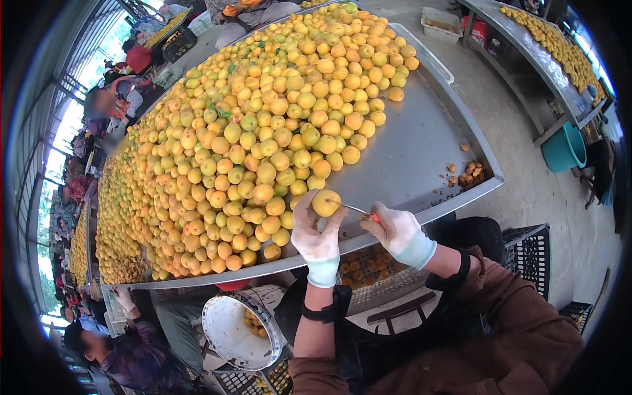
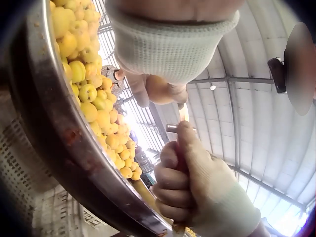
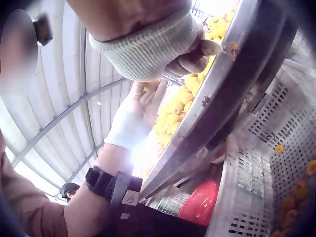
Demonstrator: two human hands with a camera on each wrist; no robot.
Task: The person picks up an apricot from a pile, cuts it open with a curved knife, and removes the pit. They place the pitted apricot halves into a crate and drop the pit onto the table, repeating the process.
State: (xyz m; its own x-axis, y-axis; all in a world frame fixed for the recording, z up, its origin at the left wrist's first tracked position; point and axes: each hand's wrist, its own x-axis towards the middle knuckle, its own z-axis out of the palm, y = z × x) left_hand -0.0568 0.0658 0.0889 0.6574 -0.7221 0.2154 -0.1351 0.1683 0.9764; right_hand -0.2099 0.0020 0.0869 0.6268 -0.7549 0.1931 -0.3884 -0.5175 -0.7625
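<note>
My gloved left hand (image 1: 316, 236) holds a yellow apricot (image 1: 325, 203) between thumb and fingers, just over the near edge of the metal table (image 1: 411, 148). In my gloved right hand (image 1: 398, 234) I grip a tool with a red handle (image 1: 374, 217) and a thin metal shaft (image 1: 352, 208). The shaft points left, its tip right at the apricot's side. The left wrist view shows the right fingers (image 2: 173, 190) curled round the handle with the thumb along it. A large heap of apricots (image 1: 250, 141) lies left of and behind both hands.
Brown scraps (image 1: 471, 174) lie in the table's right corner. Below its raised rim (image 1: 461, 201) stand a perforated crate (image 3: 247, 187) with orange fruit pieces and a white bucket (image 1: 220, 329). Another person (image 1: 141, 352) sits at the left. A teal bucket (image 1: 565, 148) stands at right.
</note>
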